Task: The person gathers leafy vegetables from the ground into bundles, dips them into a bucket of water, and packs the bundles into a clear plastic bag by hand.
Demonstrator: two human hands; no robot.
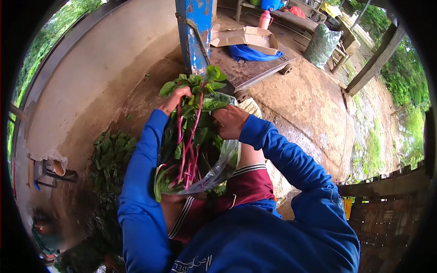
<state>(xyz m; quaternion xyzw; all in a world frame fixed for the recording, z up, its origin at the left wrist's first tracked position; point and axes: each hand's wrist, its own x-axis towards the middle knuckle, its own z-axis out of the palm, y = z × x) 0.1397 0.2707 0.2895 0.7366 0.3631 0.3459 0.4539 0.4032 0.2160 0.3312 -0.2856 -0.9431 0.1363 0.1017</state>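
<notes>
The left hand (178,96) curls closed round leafy stems (184,157) reaching below it; the right hand (231,122) bends in by the clear bag (231,157), fingertips hidden, its hold impossible to tell.

I pick up magenta stems (184,159) with green leaves (213,84), blue sleeves (291,152) and white-striped maroon shorts (250,189) near me; far off, a blue post (194,38) mottled rusty brown, a tan carton (262,41), a bright blue cloth (255,55), a pink flask (265,21); far right, I see a greyish-green sack (321,45).
</notes>
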